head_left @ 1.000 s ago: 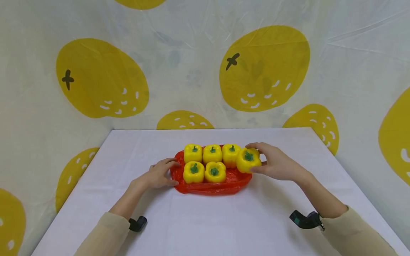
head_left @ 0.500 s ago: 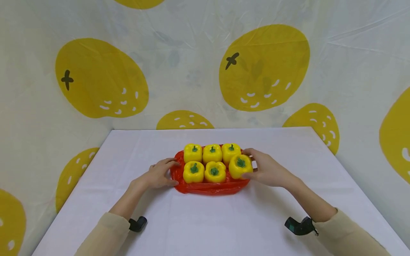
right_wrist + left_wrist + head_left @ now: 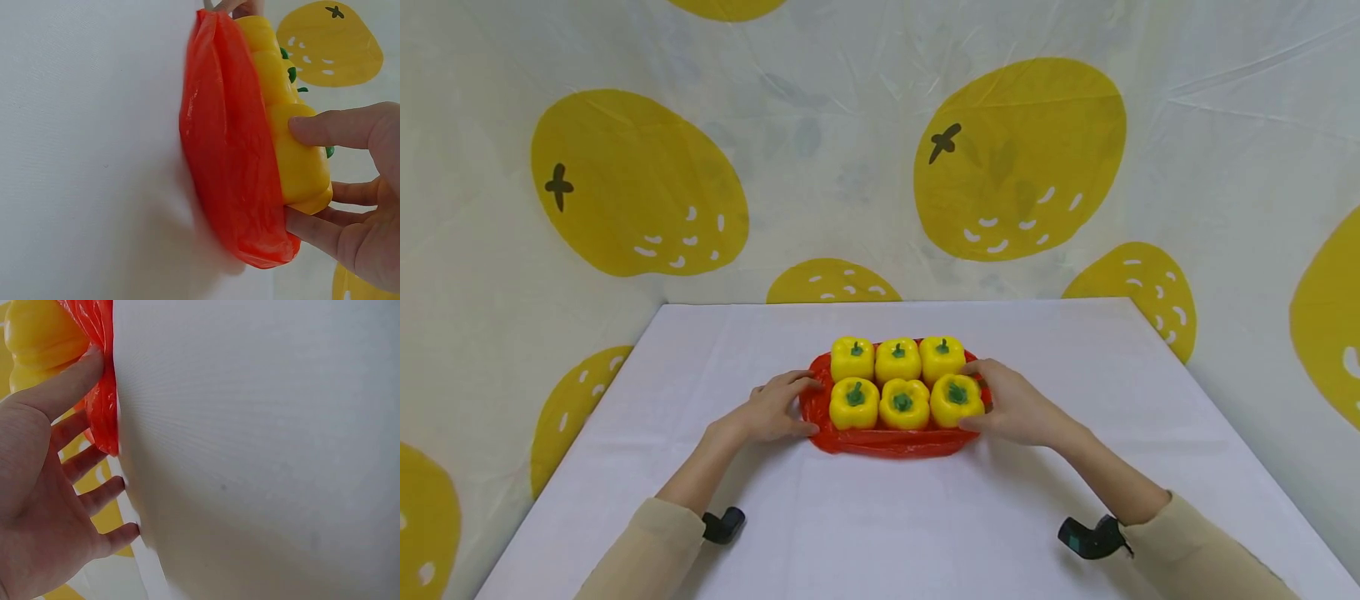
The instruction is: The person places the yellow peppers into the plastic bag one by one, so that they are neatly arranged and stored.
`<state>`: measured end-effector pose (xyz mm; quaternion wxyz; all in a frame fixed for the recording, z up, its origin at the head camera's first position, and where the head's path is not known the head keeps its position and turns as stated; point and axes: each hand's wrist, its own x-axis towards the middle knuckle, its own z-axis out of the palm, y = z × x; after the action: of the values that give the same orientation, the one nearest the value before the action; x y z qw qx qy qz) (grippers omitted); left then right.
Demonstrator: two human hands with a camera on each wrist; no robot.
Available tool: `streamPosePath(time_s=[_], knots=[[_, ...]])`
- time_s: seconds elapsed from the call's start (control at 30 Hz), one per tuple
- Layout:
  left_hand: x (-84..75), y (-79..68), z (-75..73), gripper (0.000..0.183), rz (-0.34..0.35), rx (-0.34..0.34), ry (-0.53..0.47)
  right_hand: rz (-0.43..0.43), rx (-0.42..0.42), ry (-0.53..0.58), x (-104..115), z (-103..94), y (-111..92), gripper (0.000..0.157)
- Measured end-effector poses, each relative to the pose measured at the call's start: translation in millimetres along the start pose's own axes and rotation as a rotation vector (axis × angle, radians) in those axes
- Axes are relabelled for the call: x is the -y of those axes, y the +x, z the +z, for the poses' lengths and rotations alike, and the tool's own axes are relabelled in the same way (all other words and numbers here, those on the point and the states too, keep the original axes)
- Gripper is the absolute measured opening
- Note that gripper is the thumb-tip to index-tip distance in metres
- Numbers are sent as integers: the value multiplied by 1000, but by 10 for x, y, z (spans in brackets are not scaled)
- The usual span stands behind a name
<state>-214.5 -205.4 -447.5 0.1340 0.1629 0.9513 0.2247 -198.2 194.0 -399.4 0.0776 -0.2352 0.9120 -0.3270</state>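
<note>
My right hand (image 3: 1018, 406) holds a yellow bell pepper (image 3: 953, 402) with a green stem at the front right of the red plastic bag (image 3: 892, 444). In the right wrist view its thumb (image 3: 315, 129) lies on the pepper's side and other fingers are around the far side. Several more yellow bell peppers (image 3: 898, 360) sit upright in the bag, in a back row and a front row. My left hand (image 3: 766, 408) rests at the bag's left end, fingers spread; in the left wrist view its thumb (image 3: 80, 376) touches the red plastic.
A white cloth (image 3: 880, 517) covers the table under the bag. Behind it hangs a pale curtain (image 3: 835, 167) printed with large yellow fruits. A dark wrist camera (image 3: 1092, 537) sits by the right sleeve.
My right hand has carried the bell pepper left and toward me, from the bag's right end into the front row. The left hand has stayed in place.
</note>
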Motion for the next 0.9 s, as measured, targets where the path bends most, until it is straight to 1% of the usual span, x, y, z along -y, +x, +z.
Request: streamPosePath(time_s=[0.33,0.5,0.67,0.77,0.9], knots=[[-2,12,-5,68,9,-1,6,45,2,21,-38,60,17,70],[1,10,1,68,2,5,2,46,-1,15,-47,71,24,71],[4,-6,-15,69,1,12,-7,51,-14,15,-54,37,20,72],[8,-18,-24,69,0,18,-13,46,-34,56,-56,-10,-2,68],[37,-30,-44,68,2,30,-40,14,-77,107,-84,-94,-25,58]])
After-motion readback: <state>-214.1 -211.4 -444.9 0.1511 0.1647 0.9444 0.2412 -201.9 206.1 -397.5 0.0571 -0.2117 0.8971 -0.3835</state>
